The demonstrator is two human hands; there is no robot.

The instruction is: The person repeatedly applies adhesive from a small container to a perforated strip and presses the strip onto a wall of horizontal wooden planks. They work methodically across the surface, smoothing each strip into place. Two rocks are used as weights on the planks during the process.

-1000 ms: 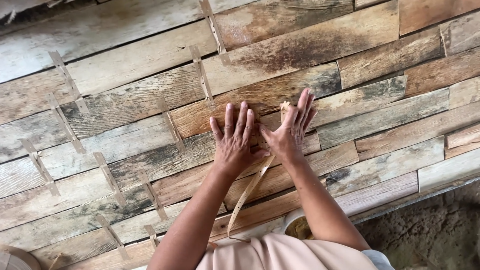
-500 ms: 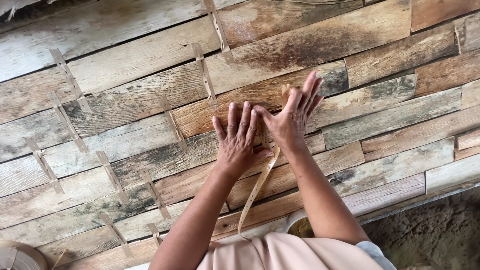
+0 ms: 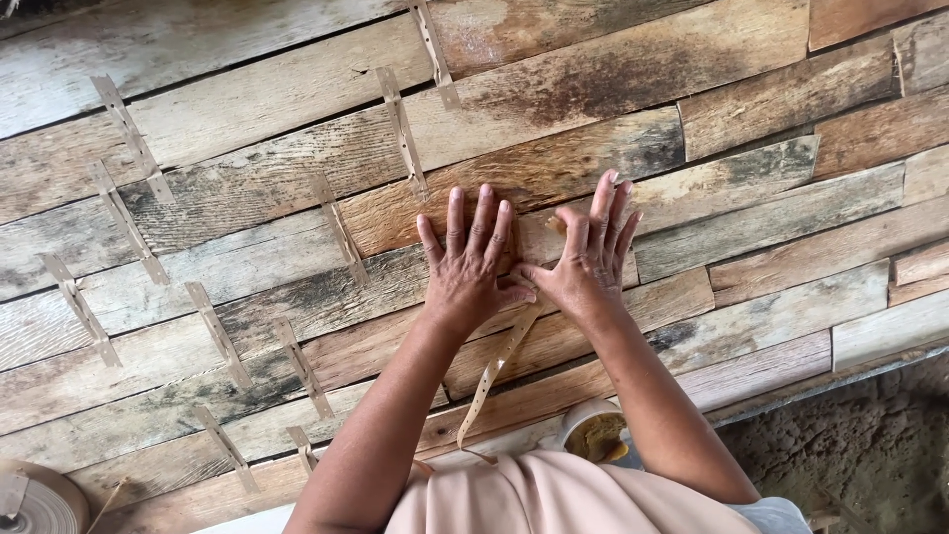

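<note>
A: Head view looks straight down on a sheet of wood veneer pieces. What are the hands doing?

B: Both lie flat, fingers spread wide, gripping nothing. The left hand presses on the wood, and the right hand sits just beside it at three o'clock. Between them runs a strip of paper tape, with its loose end trailing toward six o'clock.

A: How far along does the taping look?

B: Well on, I judge, on the nine o'clock side. Many short stuck strips already cross the seams there, in several slanting rows. From the hands toward three o'clock the seams show no tape, so that half seems left to do. The strip under the hands looks only partly pressed down.

A: Anything else nearby?

B: A tape roll at the seven o'clock corner, cut off by the frame. A small cup of yellowish paste sits near the right forearm at six o'clock.

A: What can't you make out?

B: The strip's upper end hides under the hands. The cup is half covered by the person's clothing. I cannot tell if the strip is torn free.
</note>
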